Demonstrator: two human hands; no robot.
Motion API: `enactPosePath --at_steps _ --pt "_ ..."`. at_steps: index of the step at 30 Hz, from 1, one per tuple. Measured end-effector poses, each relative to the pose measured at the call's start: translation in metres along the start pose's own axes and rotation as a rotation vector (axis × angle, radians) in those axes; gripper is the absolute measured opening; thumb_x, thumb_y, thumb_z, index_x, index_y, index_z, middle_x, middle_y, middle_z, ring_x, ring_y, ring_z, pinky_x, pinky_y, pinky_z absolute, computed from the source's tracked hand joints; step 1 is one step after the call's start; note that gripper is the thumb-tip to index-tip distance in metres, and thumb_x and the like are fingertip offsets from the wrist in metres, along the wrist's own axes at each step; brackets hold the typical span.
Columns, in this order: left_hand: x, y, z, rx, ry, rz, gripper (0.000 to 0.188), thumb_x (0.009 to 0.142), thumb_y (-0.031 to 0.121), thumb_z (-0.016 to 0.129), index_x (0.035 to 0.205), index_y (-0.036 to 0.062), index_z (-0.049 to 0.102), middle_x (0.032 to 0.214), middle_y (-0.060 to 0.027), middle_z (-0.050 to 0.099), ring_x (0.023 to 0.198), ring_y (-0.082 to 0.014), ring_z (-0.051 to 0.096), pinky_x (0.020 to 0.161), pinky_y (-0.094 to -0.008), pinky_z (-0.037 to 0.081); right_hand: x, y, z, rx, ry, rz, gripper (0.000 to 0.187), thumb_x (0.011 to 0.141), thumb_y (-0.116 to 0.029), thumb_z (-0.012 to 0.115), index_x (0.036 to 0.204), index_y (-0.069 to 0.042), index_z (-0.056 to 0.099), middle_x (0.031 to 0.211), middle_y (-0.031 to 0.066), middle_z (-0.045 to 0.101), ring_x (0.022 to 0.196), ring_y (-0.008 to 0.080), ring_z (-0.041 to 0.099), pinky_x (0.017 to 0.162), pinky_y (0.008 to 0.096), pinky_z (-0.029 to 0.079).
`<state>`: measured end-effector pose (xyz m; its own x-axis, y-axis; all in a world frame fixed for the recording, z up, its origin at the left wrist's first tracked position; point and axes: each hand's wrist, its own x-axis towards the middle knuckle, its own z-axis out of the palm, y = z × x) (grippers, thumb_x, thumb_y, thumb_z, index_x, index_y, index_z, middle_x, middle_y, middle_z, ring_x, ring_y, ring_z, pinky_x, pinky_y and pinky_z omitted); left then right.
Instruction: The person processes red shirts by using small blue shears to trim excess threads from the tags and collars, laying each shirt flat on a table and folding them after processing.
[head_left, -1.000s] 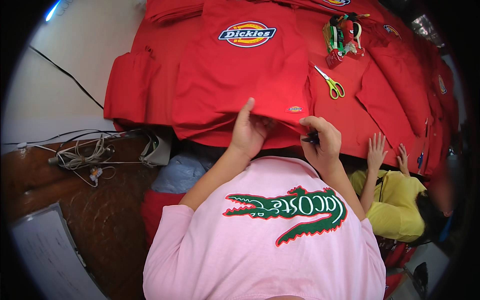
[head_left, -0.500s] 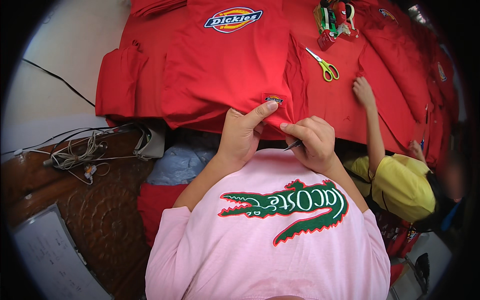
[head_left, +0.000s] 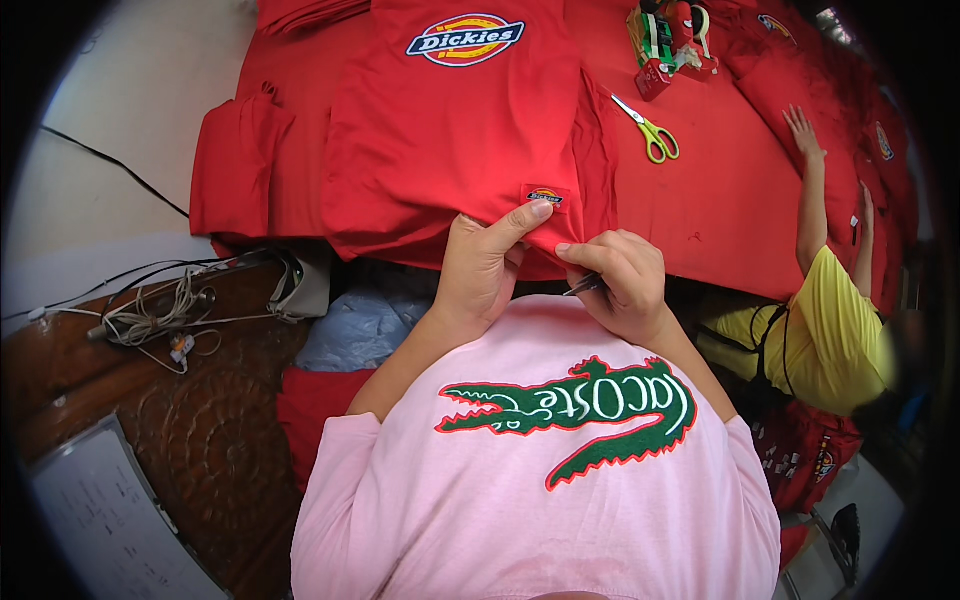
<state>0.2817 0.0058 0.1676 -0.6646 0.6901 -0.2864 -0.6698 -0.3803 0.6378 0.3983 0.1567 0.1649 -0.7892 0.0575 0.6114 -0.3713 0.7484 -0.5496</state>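
A red shirt [head_left: 450, 130] lies spread over the table's near edge, with a printed logo on its chest. My left hand [head_left: 482, 262] grips its lower hem, the thumb pressed just below a small sewn-on label [head_left: 545, 196]. Close beside it, my right hand [head_left: 625, 275] pinches the hem's corner between thumb and forefinger. A small dark pointed tool [head_left: 583, 285] sticks out from under the curled fingers of that same hand, its tip toward the left hand; its kind cannot be made out.
Yellow-handled scissors [head_left: 650, 130] lie on red cloth [head_left: 690, 190] to the right. Behind them stands a tape dispenser [head_left: 668, 45]. At far right a co-worker in a yellow top [head_left: 835, 330] handles red garments [head_left: 800, 95]. Tangled cables [head_left: 160, 310] lie at left, near a blue plastic bag [head_left: 360, 330].
My hands keep their hold on the hem and have barely shifted. The co-worker's arms have moved right and away, one hand now spread flat on the red garments.
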Motion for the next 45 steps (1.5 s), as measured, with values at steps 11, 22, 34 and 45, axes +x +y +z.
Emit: enactPosePath --at_steps 11,22,34,45 --pt "0.019 -0.004 0.0 -0.084 0.174 0.121 0.015 0.097 0.009 0.071 0.112 0.0075 0.07 0.106 -0.0012 0.073 0.101 -0.0114 0.069 0.088 -0.0317 0.056 -0.001 0.008 0.0 -0.051 0.04 0.087 0.031 0.072 0.01 0.074 0.1 -0.005 0.07 0.071 0.0081 0.062 0.058 0.0222 0.059 0.054 0.0329 0.045" --pt "-0.028 0.047 -0.276 -0.42 0.74 0.581 0.075 0.092 0.061 0.06 0.137 0.0001 0.059 0.14 -0.0139 0.062 0.134 -0.0318 0.055 0.117 -0.0482 0.039 -0.131 0.051 -0.046 -0.382 0.077 0.713 0.027 0.089 0.006 0.06 0.113 -0.001 0.066 0.098 0.014 0.07 0.086 0.0281 0.07 0.078 0.0353 0.056" --pt "-0.082 0.063 -0.249 -0.373 0.531 0.583 0.111 0.087 0.085 0.051 0.146 -0.0089 0.048 0.155 -0.0191 0.05 0.147 -0.0331 0.043 0.125 -0.0485 0.027 -0.218 0.091 -0.013 -0.334 -0.35 1.008 0.038 0.089 -0.003 0.067 0.125 -0.013 0.063 0.106 0.0213 0.072 0.095 0.0415 0.071 0.078 0.0466 0.055" --pt "-0.092 0.073 -0.238 -0.345 0.477 0.531 0.113 0.086 0.091 0.04 0.141 -0.0066 0.056 0.147 -0.0175 0.059 0.139 -0.0316 0.051 0.12 -0.0465 0.034 -0.236 0.107 -0.023 -0.398 -0.372 0.906 0.038 0.089 -0.003 0.064 0.126 -0.011 0.063 0.112 0.0199 0.072 0.1 0.0415 0.07 0.081 0.0468 0.055"
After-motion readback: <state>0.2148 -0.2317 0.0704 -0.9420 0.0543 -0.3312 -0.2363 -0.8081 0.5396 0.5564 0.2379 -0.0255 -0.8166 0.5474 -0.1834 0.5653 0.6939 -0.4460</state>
